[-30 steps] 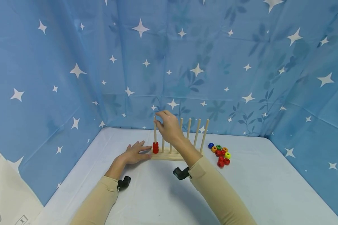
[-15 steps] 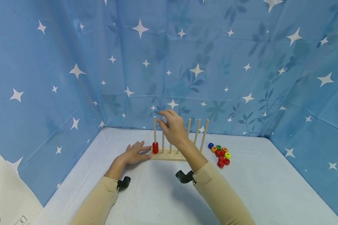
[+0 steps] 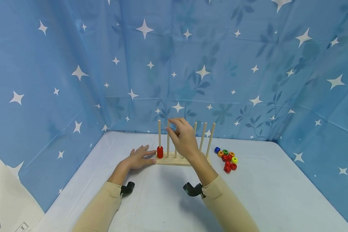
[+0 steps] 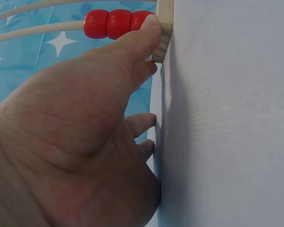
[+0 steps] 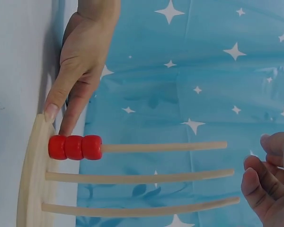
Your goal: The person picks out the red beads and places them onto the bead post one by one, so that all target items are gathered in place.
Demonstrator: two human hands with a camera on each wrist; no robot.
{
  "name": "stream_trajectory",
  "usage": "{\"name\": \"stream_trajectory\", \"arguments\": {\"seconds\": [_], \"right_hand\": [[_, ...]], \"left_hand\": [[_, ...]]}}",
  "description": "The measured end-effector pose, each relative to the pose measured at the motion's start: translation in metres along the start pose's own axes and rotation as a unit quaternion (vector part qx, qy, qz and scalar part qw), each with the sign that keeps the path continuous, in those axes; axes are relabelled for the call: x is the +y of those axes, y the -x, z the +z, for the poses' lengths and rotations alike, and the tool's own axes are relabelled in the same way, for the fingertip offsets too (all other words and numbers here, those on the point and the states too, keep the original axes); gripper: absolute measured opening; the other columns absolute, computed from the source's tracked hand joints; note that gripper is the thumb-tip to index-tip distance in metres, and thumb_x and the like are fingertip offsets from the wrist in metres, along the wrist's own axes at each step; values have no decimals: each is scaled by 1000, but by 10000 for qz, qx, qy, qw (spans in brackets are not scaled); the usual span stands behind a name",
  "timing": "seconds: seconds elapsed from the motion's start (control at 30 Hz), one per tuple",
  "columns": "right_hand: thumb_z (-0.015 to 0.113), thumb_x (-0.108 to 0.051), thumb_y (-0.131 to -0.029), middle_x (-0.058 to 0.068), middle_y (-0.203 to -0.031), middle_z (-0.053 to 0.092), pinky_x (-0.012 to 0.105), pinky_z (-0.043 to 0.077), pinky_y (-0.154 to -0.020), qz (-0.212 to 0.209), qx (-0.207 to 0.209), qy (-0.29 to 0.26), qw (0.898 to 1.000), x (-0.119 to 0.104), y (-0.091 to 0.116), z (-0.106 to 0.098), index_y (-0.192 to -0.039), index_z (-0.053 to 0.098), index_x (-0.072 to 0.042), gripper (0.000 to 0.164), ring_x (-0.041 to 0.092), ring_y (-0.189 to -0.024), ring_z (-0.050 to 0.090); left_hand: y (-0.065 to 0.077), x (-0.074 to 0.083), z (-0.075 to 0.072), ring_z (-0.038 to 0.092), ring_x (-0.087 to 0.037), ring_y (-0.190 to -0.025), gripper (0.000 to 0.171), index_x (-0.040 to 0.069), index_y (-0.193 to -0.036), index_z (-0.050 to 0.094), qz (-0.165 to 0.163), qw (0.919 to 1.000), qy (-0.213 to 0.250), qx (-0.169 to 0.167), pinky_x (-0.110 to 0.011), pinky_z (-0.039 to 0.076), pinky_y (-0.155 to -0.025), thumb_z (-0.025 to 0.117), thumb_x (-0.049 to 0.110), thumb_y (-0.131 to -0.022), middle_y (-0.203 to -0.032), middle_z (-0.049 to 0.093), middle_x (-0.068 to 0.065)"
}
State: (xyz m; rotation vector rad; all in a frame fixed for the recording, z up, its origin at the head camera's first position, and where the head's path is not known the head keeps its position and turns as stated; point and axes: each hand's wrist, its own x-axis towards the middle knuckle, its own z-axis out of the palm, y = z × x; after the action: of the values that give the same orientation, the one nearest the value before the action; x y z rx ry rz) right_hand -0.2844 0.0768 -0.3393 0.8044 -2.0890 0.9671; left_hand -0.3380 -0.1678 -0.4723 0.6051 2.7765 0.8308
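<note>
A wooden peg rack (image 3: 174,162) with several upright pegs stands on the table. Three red beads (image 3: 160,152) are stacked on its leftmost peg; the right wrist view shows them side on at the base. My left hand (image 3: 139,158) rests at the rack's left end, thumb (image 4: 149,29) and index fingertip at the base, other fingers spread. Nothing shows between the fingers of my right hand (image 3: 184,137), raised near the top of the second peg (image 3: 168,138). In the right wrist view, its loosely bent fingers (image 5: 255,184) are apart from the peg tips. It hides some middle pegs in the head view.
Several loose beads lie right of the rack: red ones (image 3: 227,169), orange beads (image 3: 220,154), a green bead (image 3: 225,151), a blue bead (image 3: 217,149) and a yellow bead (image 3: 234,159). A blue star-patterned curtain (image 3: 235,48) surrounds the white table (image 3: 278,193).
My right hand has moved from the top of the leftmost peg rightward to near the second peg, and slightly lower. The left hand, the rack and the beads have not moved.
</note>
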Motion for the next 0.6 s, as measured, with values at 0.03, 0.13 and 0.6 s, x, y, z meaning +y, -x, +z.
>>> {"name": "stream_trajectory", "arguments": {"seconds": [0.03,0.13,0.6], "right_hand": [[71,-14,-100,13,-119,69,22,47,-53,19,11,-32,10000,0,2,0,-129,71,-4,30,7,-55,48],[71,-14,-100,12,-117,69,22,48,-53,29,67,-66,10000,2,5,-1,-129,71,-3,31,8,-55,50],[71,-14,-100,11,-119,69,21,50,-53,184,201,-167,9995,9,20,-5,-128,71,-2,31,7,-54,53]], "left_hand": [[0,0,0,8,-48,-160,64,21,-155,52,-2,10000,16,2,-73,-2,-123,65,49,-100,-171,20,-24],[0,0,0,8,-48,-160,63,21,-155,52,10,10000,9,31,-73,-2,-123,65,49,-100,-171,21,-24],[0,-1,0,9,-49,-159,63,21,-154,53,11,10000,-23,84,-75,-1,-122,65,51,-100,-171,22,-24]]}}
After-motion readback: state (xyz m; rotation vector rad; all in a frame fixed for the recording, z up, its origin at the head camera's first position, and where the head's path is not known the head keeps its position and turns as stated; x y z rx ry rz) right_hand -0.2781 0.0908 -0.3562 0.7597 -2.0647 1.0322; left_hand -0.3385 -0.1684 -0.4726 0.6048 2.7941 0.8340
